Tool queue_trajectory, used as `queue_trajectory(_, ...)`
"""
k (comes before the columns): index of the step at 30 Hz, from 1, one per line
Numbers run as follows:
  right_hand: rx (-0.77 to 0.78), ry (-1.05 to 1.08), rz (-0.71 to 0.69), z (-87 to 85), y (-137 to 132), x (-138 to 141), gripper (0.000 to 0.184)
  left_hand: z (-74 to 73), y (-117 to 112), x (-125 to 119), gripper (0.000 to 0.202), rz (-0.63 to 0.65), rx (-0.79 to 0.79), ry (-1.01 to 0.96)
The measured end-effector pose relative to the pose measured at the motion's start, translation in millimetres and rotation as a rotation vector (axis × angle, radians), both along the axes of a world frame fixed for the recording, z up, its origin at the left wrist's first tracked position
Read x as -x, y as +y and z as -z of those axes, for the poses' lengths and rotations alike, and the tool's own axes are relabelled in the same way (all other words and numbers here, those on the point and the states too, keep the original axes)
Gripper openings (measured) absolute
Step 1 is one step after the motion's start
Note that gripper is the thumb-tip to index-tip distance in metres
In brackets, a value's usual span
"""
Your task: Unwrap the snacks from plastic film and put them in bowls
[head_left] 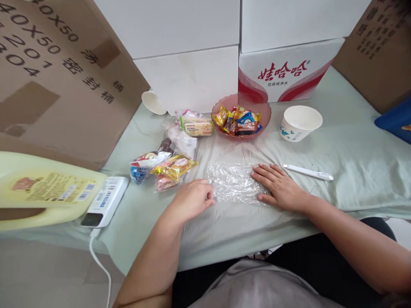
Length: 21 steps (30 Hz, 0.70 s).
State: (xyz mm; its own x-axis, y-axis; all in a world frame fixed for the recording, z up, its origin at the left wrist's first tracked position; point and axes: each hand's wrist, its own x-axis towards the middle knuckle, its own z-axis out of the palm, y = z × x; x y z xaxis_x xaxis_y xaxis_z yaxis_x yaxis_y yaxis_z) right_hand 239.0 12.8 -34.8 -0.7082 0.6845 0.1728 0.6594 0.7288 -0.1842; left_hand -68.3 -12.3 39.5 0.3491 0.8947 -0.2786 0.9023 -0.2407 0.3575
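Observation:
A crumpled clear plastic bag (233,182) lies flat on the pale green cloth in front of me. My left hand (192,199) is curled, its fingers pinching the bag's left edge. Lying flat with fingers stretched out, my right hand (278,186) presses on the bag's right end. Loose snack packets (167,167) sit just left of the bag. Behind it stands a pink bowl (261,124) filled with wrapped snacks.
A white paper cup (300,122) and a white pen (308,172) lie to the right. A yellow jug (41,190) and a white device (104,201) with a cable are at the left. Cardboard and white boxes (192,77) wall the back. A blue object (396,119) sits far right.

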Motion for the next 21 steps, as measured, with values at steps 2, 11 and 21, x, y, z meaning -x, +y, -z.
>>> queue_trajectory(2, 0.001, 0.01, 0.001, 0.1, 0.3, -0.2, 0.065, -1.0, 2.1, 6.0, 0.011, 0.008, 0.038, -0.121)
queue_trajectory(11, 0.011, -0.006, -0.002, 0.2, 0.0, -0.9, 0.067, -5.3, 6.9, 37.2, 0.013, -0.013, 0.233, -0.303)
queue_trajectory(21, -0.005, -0.044, -0.01, 0.3, -1.1, 0.2, 0.068, 0.4, -7.1, -17.9, 0.013, 0.147, -0.306, -0.381)
